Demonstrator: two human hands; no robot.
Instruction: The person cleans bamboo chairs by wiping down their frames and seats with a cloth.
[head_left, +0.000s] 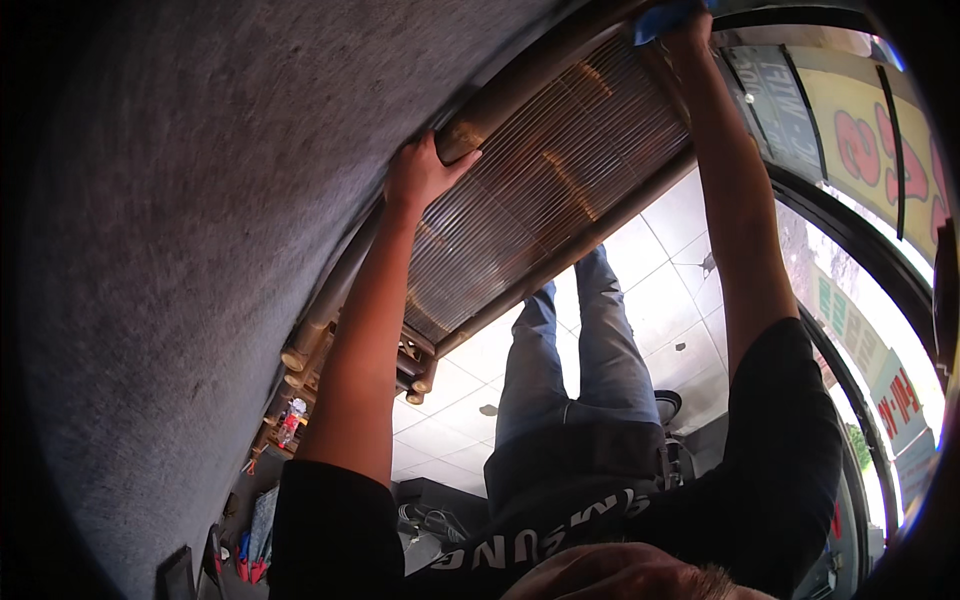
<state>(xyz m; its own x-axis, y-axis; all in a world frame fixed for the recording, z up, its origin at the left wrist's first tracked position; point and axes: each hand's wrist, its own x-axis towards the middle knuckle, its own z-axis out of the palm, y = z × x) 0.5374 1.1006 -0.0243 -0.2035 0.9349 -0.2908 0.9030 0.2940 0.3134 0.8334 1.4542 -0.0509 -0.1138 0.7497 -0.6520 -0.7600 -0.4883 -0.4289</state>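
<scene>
Before me is a bamboo bench or table (547, 180) with a slatted top and thick dark poles along its edges. My left hand (429, 171) rests around its thick bamboo pole (499, 112), next to the grey wall, thumb towards the slats. My right hand (688, 34) is at the top edge of the picture, at the far corner of the bamboo piece, pressing a blue cloth (664, 21) there. The fingers of that hand are partly cut off by the picture's edge.
A rough grey wall (187, 187) runs close along the left. Windows with lettered signs (862, 142) line the right. Below lies a pale tiled floor (667, 300) with dark spots. A plastic bottle (291, 424) stands on a lower bamboo shelf; cables (431, 521) lie behind me.
</scene>
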